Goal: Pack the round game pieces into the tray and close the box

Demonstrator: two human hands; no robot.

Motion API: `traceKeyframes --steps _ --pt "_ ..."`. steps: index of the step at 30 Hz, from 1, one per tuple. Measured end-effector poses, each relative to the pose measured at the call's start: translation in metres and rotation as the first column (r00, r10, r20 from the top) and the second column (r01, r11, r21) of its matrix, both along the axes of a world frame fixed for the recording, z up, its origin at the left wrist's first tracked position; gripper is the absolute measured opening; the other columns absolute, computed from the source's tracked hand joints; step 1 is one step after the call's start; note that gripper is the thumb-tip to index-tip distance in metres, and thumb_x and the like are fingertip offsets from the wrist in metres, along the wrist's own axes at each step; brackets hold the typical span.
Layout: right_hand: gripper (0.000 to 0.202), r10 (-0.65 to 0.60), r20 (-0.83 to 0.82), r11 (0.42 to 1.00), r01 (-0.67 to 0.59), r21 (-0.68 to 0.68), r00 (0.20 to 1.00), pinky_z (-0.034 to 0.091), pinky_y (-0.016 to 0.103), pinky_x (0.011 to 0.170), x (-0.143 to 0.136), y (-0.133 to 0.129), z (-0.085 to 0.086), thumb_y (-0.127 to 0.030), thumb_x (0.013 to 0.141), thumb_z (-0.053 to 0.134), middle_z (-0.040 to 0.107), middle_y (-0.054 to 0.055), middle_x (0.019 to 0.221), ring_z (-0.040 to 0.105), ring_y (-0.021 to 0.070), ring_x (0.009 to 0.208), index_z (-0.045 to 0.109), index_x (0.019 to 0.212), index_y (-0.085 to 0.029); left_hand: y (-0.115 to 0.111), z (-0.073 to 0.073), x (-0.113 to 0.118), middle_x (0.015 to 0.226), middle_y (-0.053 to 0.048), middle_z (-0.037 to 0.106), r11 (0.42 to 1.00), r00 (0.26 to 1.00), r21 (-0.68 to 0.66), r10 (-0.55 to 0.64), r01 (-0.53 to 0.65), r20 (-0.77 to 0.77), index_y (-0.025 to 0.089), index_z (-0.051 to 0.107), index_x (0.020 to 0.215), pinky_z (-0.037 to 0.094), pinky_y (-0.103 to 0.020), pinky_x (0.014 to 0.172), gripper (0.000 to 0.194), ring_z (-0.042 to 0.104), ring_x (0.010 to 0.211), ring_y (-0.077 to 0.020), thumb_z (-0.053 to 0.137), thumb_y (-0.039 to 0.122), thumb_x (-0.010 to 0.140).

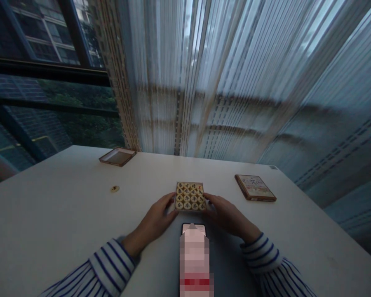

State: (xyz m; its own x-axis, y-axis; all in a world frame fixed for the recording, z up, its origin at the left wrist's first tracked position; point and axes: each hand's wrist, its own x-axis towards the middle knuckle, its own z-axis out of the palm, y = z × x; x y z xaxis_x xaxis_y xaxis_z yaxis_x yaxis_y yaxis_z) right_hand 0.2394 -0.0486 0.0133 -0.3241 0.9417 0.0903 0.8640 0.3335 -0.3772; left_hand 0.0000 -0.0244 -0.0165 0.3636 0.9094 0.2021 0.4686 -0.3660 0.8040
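Holding small box (190,210) of round pieces between two hands, just below centre of frame. Inside box: pieces (187,198) in four rows of four, characters mostly black, one red at top right corner. Left hand (157,216) gripping box's left side, right hand (228,215) gripping right side; box between fingertips. Left of centre: shallow tray (120,158), inner floor showing; loose piece (115,189) below it. Right of centre: flat case (256,187), printed top up.
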Motion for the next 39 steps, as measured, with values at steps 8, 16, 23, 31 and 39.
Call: traceKeyframes --steps 8,16,23,31,39 --pt "0.051 -0.012 0.035 1.0 0.013 -0.025 0.999 0.043 0.039 0.089 -0.004 -0.001 0.005 -0.032 0.083 0.049 0.057 0.016 0.12 0.053 0.0255 0.11 0.042 0.13 -0.012 0.001 0.0 0.0 0.122 -0.01 0.057 1.0 1.0 0.006 0.008 -0.008 0.01 0.019 0.045 0.124 0.043 -0.041 0.093 0.05 0.056 0.107 -0.0222 0.053 0.023 0.075" --pt "0.047 -0.052 0.06 0.996 0.047 0.076 0.997 0.043 0.041 0.086 -0.012 -0.001 0.015 -0.033 0.082 0.051 0.06 0.015 0.115 0.056 0.0254 0.103 0.047 0.124 -0.014 -0.008 0.006 -0.01 0.111 -0.011 0.06 0.995 0.993 0.06 0.088 -0.083 -0.079 0.017 0.049 0.119 0.047 -0.037 0.085 0.048 0.058 0.097 -0.022 0.057 0.028 0.074" --pt "0.036 0.048 0.111 0.993 -0.059 0.1 0.993 0.042 0.035 0.084 -0.053 0.009 0.034 -0.032 0.084 0.049 0.062 0.012 0.111 0.057 0.0238 0.1 0.055 0.115 -0.014 -0.019 0.022 -0.042 0.082 -0.006 0.064 0.977 0.965 0.143 0.186 -0.161 -0.184 0.018 0.062 0.078 0.047 -0.032 0.073 0.017 0.059 0.076 -0.0182 0.048 0.027 0.078" --pt "0.033 0.209 0.104 0.975 -0.215 0.053 0.972 0.039 0.03 0.084 -0.115 0.034 0.047 -0.03 0.083 0.046 0.065 0.01 0.104 0.058 0.0211 0.096 0.06 0.109 -0.015 -0.01 0.024 -0.094 0.08 -0.006 0.066 0.927 0.898 0.144 0.373 -0.347 -0.234 0.017 0.064 0.083 0.046 -0.031 0.068 0.025 0.06 0.072 -0.0191 0.046 0.035 0.079" --pt "0.033 0.333 0.154 0.943 -0.33 -0.045 0.93 0.04 0.028 0.08 -0.168 0.063 0.035 -0.027 0.084 0.04 0.066 0.009 0.1 0.059 0.0197 0.094 0.06 0.108 -0.017 0.017 0.016 -0.146 0.094 -0.012 0.066 0.839 0.763 0.19 0.544 -0.51 -0.349 0.013 0.062 0.105 0.045 -0.032 0.074 0.04 0.061 0.084 -0.0234 0.049 0.037 0.076"
